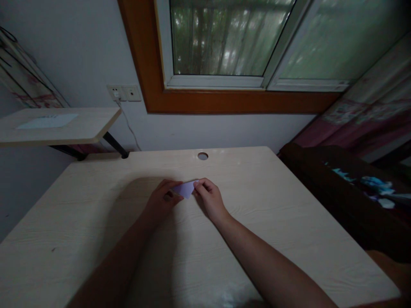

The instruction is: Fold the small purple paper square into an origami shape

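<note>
A small piece of folded purple paper, roughly triangular with a point toward me, is held between my two hands just over the desk. My left hand grips its left end between the thumb and fingers. At the other end, my right hand pinches the right corner. The fingertips hide both ends of the paper. Under the hands lies the pale wood-grain desk, with my shadow across its left half.
A round cable hole sits near the desk's back edge. At the left stands a raised shelf on black legs, bearing a white sheet. A white cord hangs from a wall socket. Right of the desk is dark furniture with blue items.
</note>
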A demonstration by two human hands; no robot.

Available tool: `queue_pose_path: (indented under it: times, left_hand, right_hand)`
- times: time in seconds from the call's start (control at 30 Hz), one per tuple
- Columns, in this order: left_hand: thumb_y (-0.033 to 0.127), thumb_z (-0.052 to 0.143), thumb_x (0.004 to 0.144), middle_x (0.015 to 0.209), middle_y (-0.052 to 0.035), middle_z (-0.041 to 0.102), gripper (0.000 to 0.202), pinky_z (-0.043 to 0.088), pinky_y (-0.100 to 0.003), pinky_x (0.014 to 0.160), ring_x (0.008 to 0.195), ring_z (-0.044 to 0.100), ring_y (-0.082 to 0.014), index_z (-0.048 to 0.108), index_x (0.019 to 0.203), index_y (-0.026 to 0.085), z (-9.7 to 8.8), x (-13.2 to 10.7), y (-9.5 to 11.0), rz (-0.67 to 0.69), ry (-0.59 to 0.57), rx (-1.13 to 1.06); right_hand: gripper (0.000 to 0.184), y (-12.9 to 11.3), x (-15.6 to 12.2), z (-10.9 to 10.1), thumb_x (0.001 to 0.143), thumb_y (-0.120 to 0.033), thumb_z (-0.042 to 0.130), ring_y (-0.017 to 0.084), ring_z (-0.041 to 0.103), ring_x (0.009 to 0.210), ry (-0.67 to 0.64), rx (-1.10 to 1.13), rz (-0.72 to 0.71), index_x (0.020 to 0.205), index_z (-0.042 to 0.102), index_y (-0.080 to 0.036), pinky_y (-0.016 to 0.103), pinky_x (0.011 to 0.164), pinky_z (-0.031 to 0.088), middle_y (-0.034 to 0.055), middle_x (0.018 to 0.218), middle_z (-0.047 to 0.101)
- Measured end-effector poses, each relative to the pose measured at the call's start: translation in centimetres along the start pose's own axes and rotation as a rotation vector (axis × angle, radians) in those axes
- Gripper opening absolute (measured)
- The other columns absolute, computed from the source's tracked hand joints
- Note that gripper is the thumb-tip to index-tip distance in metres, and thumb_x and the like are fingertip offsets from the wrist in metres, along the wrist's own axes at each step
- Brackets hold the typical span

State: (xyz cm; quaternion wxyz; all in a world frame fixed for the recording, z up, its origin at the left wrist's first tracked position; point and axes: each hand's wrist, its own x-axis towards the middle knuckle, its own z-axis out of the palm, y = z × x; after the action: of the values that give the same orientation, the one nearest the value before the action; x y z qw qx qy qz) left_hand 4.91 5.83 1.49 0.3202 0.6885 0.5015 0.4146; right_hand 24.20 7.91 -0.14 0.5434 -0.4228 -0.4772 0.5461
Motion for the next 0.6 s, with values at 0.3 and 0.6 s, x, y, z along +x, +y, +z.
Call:
queue_pose_path:
  times: [0.3, 0.6]
  left_hand:
    - [0.038, 0.072, 0.082, 0.109, -0.0047, 0.060, 0.038, 0.053, -0.028, 0.075, 0.084, 0.062, -0.0158, 0.067, 0.118, 0.026, -0.09, 0.04, -0.40, 0.035, -0.036, 0.011]
    - [0.036, 0.073, 0.081, 0.105, -0.0047, 0.060, 0.035, 0.052, -0.028, 0.075, 0.087, 0.061, -0.0169, 0.067, 0.114, 0.024, -0.09, 0.06, -0.39, 0.034, -0.029, -0.002]
  right_hand:
    - [0.025, -0.45, -0.12, 0.02, 0.082, -0.043, 0.066, 0.014, 0.054, 0.063, -0.011, -0.033, 0.000, 0.073, 0.062, -0.020, 0.026, 0.064, 0.041, -0.0018, 0.065, 0.059]
    - [0.026, -0.10, -0.11, -0.03, 0.081, -0.044, 0.067, 0.013, 0.051, 0.062, -0.010, -0.028, 0.010, 0.074, 0.062, -0.020, 0.026, 0.061, 0.039, -0.0019, 0.065, 0.058]
